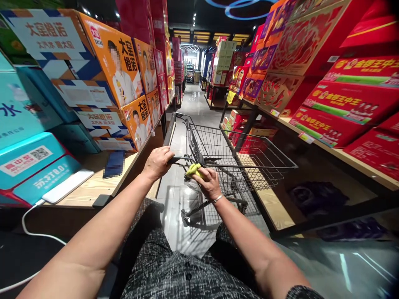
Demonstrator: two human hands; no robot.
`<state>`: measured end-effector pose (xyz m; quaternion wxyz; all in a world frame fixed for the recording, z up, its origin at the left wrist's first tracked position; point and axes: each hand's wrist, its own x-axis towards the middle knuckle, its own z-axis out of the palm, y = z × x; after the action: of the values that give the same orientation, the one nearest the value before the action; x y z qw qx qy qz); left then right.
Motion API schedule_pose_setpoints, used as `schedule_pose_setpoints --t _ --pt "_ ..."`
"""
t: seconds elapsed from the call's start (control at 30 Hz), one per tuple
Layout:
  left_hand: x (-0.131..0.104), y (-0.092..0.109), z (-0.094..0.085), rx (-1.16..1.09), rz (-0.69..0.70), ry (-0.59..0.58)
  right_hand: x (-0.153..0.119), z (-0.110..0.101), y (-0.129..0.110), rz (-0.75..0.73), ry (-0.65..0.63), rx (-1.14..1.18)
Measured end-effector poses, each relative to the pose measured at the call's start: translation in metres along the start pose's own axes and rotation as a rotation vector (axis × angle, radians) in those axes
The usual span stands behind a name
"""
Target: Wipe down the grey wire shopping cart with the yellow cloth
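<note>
A black wire shopping cart [237,153] stands in the aisle in front of me, turned so its basket points right. My left hand [158,162] is wrapped around the cart's dark handle [170,131]. In my right hand [210,182] is a crumpled yellow-green cloth [194,169], pinched between thumb and fingers. The cloth lies against or just beside the near end of the handle frame; whether it touches the metal I cannot tell. A band circles my right wrist.
On the left, a wooden shelf [102,189] bears orange drink cartons [115,62], a dark blue phone-like object [114,163] and a white power bank [67,185] with a cable. Red gift boxes [336,99] fill the right shelf. The tiled aisle [195,97] runs ahead between both.
</note>
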<state>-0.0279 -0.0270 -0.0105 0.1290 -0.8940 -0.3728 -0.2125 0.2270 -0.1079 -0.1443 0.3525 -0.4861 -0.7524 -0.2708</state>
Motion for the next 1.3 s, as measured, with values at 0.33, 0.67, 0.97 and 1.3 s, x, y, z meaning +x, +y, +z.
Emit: schedule_pose_setpoints --t 0.33,0.67,0.97,1.3 --pt "0.02 0.042 -0.014 0.097 0.009 -0.058 0.036 -0.039 0.004 0.217 0.179 0.209" --pt "0.019 0.046 0.009 0.092 0.034 -0.103 0.045 -0.027 0.039 0.366 -0.291 0.033" --pt "0.023 0.046 0.014 0.013 0.016 -0.064 -0.04 -0.062 0.152 0.892 -0.135 -0.222" --pt "0.025 0.021 0.013 -0.069 0.111 -0.016 0.025 0.002 0.021 0.26 0.024 0.137"
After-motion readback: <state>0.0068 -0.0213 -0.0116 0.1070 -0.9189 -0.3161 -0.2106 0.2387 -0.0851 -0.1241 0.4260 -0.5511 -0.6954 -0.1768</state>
